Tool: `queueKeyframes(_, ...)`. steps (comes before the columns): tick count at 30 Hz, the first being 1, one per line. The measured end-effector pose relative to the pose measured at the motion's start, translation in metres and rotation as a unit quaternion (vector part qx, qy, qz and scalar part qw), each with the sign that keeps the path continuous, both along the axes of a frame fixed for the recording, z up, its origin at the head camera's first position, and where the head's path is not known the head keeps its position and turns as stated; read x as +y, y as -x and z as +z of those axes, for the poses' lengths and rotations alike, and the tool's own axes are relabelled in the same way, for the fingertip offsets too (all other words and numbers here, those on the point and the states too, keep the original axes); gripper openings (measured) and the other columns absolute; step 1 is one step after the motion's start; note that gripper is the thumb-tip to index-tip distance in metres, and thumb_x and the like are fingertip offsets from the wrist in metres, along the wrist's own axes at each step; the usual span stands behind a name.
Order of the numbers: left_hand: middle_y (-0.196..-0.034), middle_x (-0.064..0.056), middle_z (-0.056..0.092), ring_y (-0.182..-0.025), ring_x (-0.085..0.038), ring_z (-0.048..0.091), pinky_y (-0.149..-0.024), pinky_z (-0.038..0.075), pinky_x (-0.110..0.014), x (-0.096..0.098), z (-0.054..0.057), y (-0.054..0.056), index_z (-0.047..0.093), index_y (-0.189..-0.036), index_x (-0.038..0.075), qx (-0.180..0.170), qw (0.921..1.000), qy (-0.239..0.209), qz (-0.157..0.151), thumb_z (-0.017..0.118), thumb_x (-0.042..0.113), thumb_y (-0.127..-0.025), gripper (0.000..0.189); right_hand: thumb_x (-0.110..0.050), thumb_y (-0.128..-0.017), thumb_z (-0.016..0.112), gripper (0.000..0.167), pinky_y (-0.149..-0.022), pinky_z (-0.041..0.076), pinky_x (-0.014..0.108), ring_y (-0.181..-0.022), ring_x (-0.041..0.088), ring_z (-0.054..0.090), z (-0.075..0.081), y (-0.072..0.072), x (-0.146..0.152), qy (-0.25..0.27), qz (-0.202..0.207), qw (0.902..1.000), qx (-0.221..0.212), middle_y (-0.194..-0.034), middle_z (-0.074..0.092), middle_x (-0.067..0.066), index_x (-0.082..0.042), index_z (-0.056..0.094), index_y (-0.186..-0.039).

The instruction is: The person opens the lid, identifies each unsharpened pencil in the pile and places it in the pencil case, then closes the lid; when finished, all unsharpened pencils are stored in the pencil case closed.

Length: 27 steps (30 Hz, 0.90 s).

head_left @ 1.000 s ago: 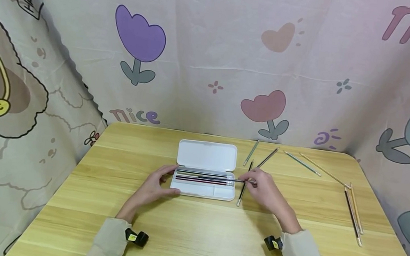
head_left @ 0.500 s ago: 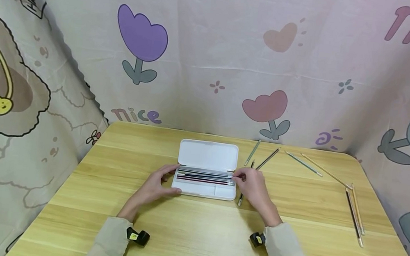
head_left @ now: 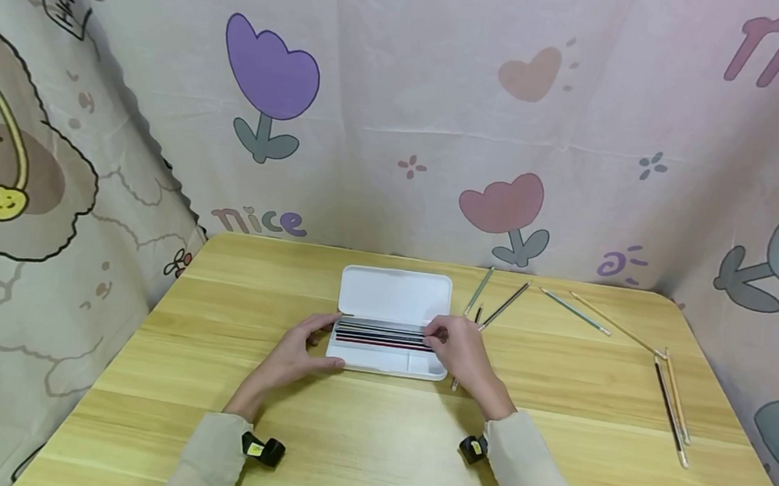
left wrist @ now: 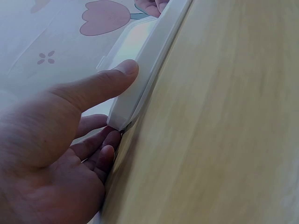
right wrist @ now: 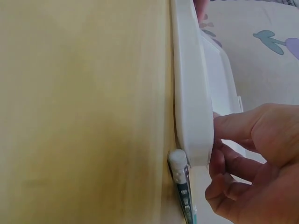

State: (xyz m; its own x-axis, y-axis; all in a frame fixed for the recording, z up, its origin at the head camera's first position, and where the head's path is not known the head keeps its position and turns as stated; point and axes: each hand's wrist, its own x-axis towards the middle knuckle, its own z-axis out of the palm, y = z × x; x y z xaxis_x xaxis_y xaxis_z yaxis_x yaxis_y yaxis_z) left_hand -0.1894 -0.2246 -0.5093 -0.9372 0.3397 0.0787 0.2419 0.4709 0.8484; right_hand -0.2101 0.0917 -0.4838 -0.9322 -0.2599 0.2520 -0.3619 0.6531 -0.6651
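Observation:
A white pencil case lies open on the table, its lid tipped back. Several dark and striped pencils lie side by side in its long compartment. My left hand grips the case's left end. In the left wrist view its thumb presses the front wall while the other fingers bend round the end. Over the case's right end, my right hand pinches a pencil by its eraser end among the others. The right wrist view hides that pencil behind the case wall.
Just right of the case, a dark pencil with a white eraser lies partly under the right hand. Behind it are a green pencil and a dark one. Further right lie a teal pencil, yellow pencils and a black pencil.
My right hand has moved left from beside the case to over its right end, bringing the pencil down among the others. The left hand keeps its place on the case.

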Motion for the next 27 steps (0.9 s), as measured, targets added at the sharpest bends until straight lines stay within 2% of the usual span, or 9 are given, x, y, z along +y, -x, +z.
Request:
queueKeyframes(1, -0.145, -0.013, 0.054, -0.126, -0.033, 0.052, -0.104, 0.043, -0.052, 0.0, 0.0, 0.0, 0.048, -0.152, 0.006, 0.003, 1.0, -0.003, -0.001, 0.09, 0.029, -0.079, 0.088, 0.003, -0.084, 0.081, 0.009, -0.075, 0.058, 0.035, -0.076, 0.016, 0.069, -0.001, 0.0, 0.001, 0.006, -0.003, 1.0, -0.003, -0.084, 0.074, 0.004, -0.004, 0.076, -0.088)
queueKeyframes(2, -0.145, -0.016, 0.054, -0.126, -0.035, 0.052, -0.104, 0.043, -0.054, 0.003, 0.004, -0.002, 0.047, -0.152, 0.003, 0.002, 1.0, -0.007, -0.003, 0.09, 0.025, -0.079, 0.087, 0.004, -0.084, 0.081, 0.01, -0.074, 0.058, 0.035, -0.076, 0.016, 0.068, -0.001, -0.001, 0.002, 0.013, -0.005, 0.9999, -0.007, -0.084, 0.074, 0.005, -0.004, 0.076, -0.088)
queueKeyframes(8, -0.146, -0.015, 0.054, -0.127, -0.035, 0.052, -0.104, 0.043, -0.053, 0.004, 0.006, -0.001, 0.047, -0.152, 0.004, -0.001, 1.0, -0.001, -0.003, 0.091, 0.026, -0.078, 0.088, 0.002, -0.089, 0.076, 0.008, -0.073, 0.056, 0.03, -0.081, 0.018, 0.065, 0.004, -0.002, 0.015, 0.078, -0.025, 0.9958, -0.04, -0.088, 0.072, 0.006, -0.002, 0.075, -0.096)
queueKeyframes(9, -0.146, -0.013, 0.054, -0.127, -0.033, 0.052, -0.104, 0.043, -0.05, 0.002, 0.001, 0.001, 0.048, -0.152, 0.007, 0.001, 1.0, 0.003, -0.002, 0.091, 0.029, -0.078, 0.089, 0.002, -0.09, 0.075, 0.008, -0.074, 0.055, 0.029, -0.082, 0.019, 0.065, 0.004, -0.001, 0.017, 0.09, -0.033, 0.9944, -0.044, -0.089, 0.072, 0.006, -0.001, 0.075, -0.098)
queueKeyframes(11, -0.146, -0.013, 0.053, -0.128, -0.033, 0.052, -0.104, 0.043, -0.051, 0.002, 0.001, 0.001, 0.048, -0.152, 0.007, 0.0, 1.0, 0.003, -0.001, 0.091, 0.028, -0.078, 0.089, 0.001, -0.092, 0.073, 0.011, -0.074, 0.055, 0.026, -0.086, 0.023, 0.066, 0.005, 0.003, 0.022, 0.117, -0.051, 0.9909, -0.043, -0.093, 0.072, 0.01, 0.002, 0.074, -0.103)
queueKeyframes(15, -0.148, -0.013, 0.052, -0.129, -0.033, 0.051, -0.105, 0.042, -0.05, 0.002, 0.0, 0.0, 0.047, -0.152, 0.006, -0.001, 1.0, 0.003, -0.001, 0.09, 0.028, -0.079, 0.088, -0.003, -0.095, 0.069, 0.021, -0.072, 0.055, 0.023, -0.094, 0.03, 0.068, 0.006, 0.014, 0.028, 0.17, -0.101, 0.9791, -0.046, -0.104, 0.071, 0.016, 0.004, 0.071, -0.115)
queueKeyframes(17, -0.148, -0.013, 0.052, -0.129, -0.033, 0.051, -0.104, 0.043, -0.05, 0.001, 0.0, -0.001, 0.047, -0.152, 0.006, -0.002, 1.0, 0.003, 0.0, 0.09, 0.027, -0.079, 0.088, -0.006, -0.098, 0.067, 0.025, -0.072, 0.056, 0.026, -0.098, 0.032, 0.068, 0.007, 0.02, 0.029, 0.196, -0.119, 0.9716, -0.056, -0.11, 0.071, 0.018, 0.004, 0.069, -0.121)
queueKeyframes(23, -0.149, -0.014, 0.051, -0.128, -0.034, 0.051, -0.104, 0.043, -0.051, 0.0, 0.0, -0.002, 0.048, -0.152, 0.007, 0.001, 1.0, 0.007, 0.002, 0.091, 0.027, -0.078, 0.089, -0.017, -0.105, 0.06, 0.032, -0.083, 0.059, 0.041, -0.106, 0.034, 0.068, 0.006, 0.038, 0.027, 0.263, -0.13, 0.9468, -0.132, -0.123, 0.069, 0.02, 0.0, 0.067, -0.131)
queueKeyframes(27, -0.148, -0.013, 0.052, -0.127, -0.033, 0.052, -0.103, 0.043, -0.051, 0.0, -0.001, -0.002, 0.048, -0.152, 0.007, 0.009, 0.9999, 0.008, 0.0, 0.09, 0.029, -0.078, 0.088, -0.018, -0.105, 0.059, 0.03, -0.081, 0.059, 0.038, -0.102, 0.032, 0.07, 0.006, 0.045, 0.023, 0.28, -0.136, 0.9394, -0.145, -0.118, 0.071, 0.019, -0.002, 0.07, -0.128)
